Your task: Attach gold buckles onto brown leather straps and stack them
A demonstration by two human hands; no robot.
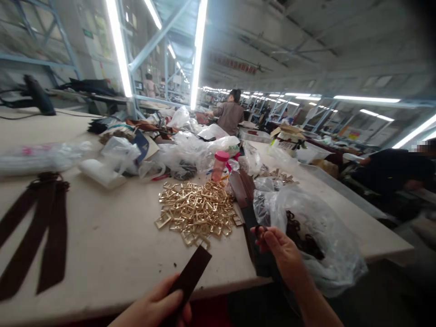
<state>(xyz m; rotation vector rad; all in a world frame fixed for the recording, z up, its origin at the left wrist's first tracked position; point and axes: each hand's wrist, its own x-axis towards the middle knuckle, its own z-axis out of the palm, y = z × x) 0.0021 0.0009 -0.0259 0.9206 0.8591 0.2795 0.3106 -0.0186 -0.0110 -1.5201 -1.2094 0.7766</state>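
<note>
My left hand [166,299] is closed around a dark brown strap [192,272], whose square end points up and away over the table's front edge. To the right, my right hand [281,250] pinches a small dark brown loop [261,229] between thumb and fingers. Just beyond the strap lies a heap of gold rectangular buckles [199,209]. Beside my right hand, a clear plastic bag [327,227] lies open with dark brown loops [303,236] in it. Several dark brown straps [54,236] lie bunched at the left.
A pink lidded jar [220,165] stands behind the buckles, among crumpled plastic bags [190,150]. A white roll [102,172] lies at left of them. One person [230,113] is farther back, another [395,172] at the right. The pale table [119,254] ends in front of me.
</note>
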